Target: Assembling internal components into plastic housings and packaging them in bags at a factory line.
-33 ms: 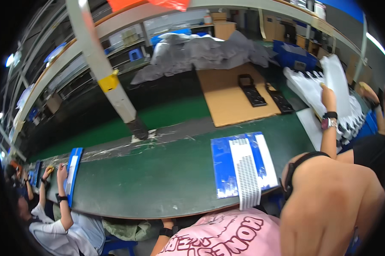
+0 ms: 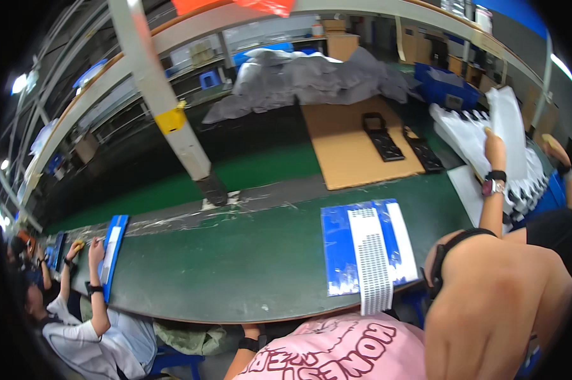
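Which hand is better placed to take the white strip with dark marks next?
Probably the right hand: it is raised in plain view, and the white strip lies toward that side. The left hand sits low, mostly hidden at the table edge. Whether either is empty cannot be told.
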Motion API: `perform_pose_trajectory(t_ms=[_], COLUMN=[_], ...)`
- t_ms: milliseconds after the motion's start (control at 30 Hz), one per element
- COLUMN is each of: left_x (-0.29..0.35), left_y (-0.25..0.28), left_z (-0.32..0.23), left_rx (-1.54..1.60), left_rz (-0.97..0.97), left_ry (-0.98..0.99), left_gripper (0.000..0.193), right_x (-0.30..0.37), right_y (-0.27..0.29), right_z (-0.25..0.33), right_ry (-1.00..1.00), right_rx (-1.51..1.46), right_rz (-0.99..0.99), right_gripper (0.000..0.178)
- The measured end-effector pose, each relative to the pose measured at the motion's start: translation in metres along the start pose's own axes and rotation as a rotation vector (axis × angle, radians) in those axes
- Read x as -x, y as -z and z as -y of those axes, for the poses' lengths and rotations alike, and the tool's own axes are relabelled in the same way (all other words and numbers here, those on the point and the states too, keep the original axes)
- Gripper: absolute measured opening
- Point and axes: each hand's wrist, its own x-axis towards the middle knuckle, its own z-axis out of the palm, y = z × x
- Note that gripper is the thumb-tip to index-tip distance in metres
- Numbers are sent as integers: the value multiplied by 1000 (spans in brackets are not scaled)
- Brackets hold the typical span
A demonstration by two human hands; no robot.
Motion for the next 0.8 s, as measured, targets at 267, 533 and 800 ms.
perform_pose_trajectory(t_ms=[267,533,800], left_x=[17,51,43], left_y=[18,25,-56], left_z=[4,-95,-290], left_rx=[5,-144,-596], left_rz=[-230,482,770], left_ry=[-39,210,-281], left_gripper=[32,42,38], right_x=[30,38,135], right_y=[8,32,47], right_z=[19,37,17], right_ry=[-66,-95,276], right_rx=[-229,-317,-133], right_rz=[177,222,-682], right_gripper=[23,22,62])
